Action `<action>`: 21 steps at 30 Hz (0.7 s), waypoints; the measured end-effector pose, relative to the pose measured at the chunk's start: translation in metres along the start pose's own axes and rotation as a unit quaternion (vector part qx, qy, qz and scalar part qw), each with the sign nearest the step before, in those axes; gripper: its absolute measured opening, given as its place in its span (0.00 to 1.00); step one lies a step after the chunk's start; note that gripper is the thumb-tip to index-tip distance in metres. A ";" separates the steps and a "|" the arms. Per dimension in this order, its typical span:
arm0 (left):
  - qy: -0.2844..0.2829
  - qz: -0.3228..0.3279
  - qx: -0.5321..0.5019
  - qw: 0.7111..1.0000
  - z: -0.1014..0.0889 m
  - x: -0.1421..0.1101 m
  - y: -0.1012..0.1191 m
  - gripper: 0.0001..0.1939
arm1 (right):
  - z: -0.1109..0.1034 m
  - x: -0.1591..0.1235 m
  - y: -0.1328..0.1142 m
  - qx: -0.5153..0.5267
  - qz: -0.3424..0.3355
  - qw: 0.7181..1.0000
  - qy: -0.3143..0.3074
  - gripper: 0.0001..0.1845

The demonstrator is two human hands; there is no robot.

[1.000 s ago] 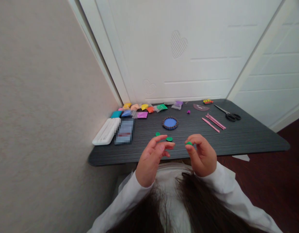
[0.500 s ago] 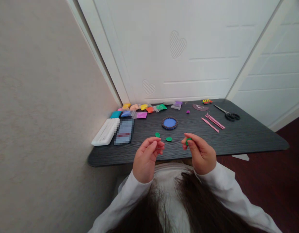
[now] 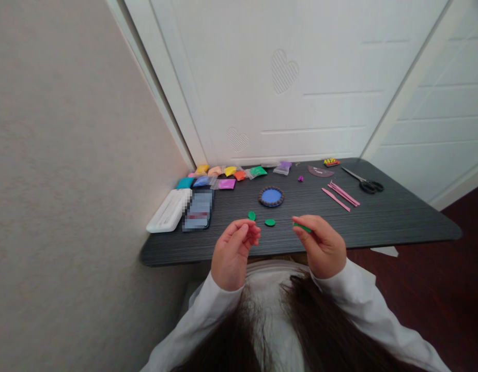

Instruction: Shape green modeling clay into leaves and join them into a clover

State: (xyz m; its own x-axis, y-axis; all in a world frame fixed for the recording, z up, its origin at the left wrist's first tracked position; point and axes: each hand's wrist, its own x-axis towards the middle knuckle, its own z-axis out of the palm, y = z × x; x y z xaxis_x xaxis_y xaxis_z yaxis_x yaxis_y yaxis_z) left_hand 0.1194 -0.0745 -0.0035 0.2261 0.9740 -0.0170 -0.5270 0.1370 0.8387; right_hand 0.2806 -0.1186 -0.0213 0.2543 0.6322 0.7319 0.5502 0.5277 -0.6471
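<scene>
Presently, the right hand (image 3: 323, 248) is raised over the near edge of the dark table (image 3: 401, 222), its thumb and forefinger clamped on a thin green piece (image 3: 303, 227), seen nearly edge-on. The left hand (image 3: 230, 256) is well apart from it, palm turned inward, fingers curled and the thumb drawn close to the forefinger. Whether those tips touch, or pinch anything, cannot be told.

Two further green pieces are noted on the tabletop: an upper oval (image 3: 251, 215) just beyond the left fingertips, and a lower oval (image 3: 270, 222) between the two hands. Farther in, near the middle, lies a blue disc (image 3: 272, 196) edged all round with brown beads (image 3: 282, 201).

To the right are three slim pink tools (image 3: 335, 199), two of them close together, and scissors (image 3: 368, 186) with black handles, blades pointing away. A small purple lump (image 3: 301, 179) lies between the disc and a clear curved sheet (image 3: 320, 171). Colored packets (image 3: 227, 184) are grouped along the back left. Nearer on that side sit a white case (image 3: 169, 211) and, beside it, a flat dark-edged item (image 3: 199, 209), its face pixelated.
</scene>
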 end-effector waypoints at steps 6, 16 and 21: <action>-0.006 0.002 -0.007 1.000 -0.001 0.000 -0.001 0.05 | 0.002 -0.004 0.004 0.041 0.064 0.997 -0.011 0.21; 0.002 0.005 -0.009 1.000 -0.001 0.001 0.000 0.05 | 0.004 -0.008 0.004 0.101 0.121 0.986 -0.052 0.07; 0.005 0.006 -0.014 1.000 -0.001 0.001 0.000 0.04 | 0.002 -0.011 0.009 0.066 0.109 0.992 -0.002 0.09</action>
State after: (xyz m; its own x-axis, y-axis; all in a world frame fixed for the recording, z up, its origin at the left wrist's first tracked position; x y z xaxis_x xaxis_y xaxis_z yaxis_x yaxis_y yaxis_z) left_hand 0.1187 -0.0731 -0.0044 0.2104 0.9775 -0.0126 -0.5519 0.1294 0.8238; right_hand 0.2810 -0.1196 -0.0356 0.3529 0.7418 0.5702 0.3740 0.4468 -0.8127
